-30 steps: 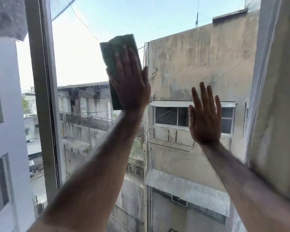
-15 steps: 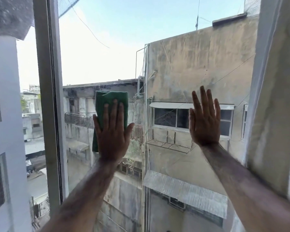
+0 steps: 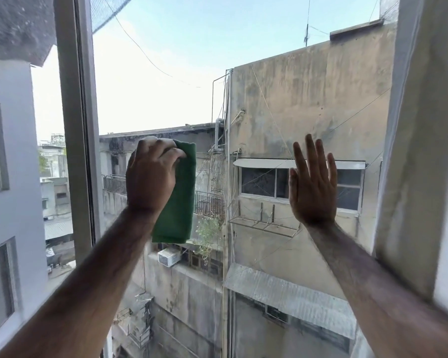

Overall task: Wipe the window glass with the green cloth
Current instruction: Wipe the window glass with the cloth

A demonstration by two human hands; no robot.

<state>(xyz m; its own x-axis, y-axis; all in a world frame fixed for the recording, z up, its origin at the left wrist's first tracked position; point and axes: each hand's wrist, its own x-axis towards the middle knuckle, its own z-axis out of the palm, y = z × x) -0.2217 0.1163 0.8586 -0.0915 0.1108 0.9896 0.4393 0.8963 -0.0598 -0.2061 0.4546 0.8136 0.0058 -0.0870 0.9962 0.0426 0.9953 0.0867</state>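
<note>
Our left hand (image 3: 151,178) bunches the green cloth (image 3: 177,200) on the window glass (image 3: 166,81); right hand (image 3: 312,186), three o'clock, apparently braces flat, fingers spread. We should overlap even strokes.

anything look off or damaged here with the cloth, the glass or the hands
Nothing stands out. The left hand has its grip curled around the top of the green cloth, which hangs folded and whole against the window glass. The right hand is open with fingers spread. No cracks show.
</note>
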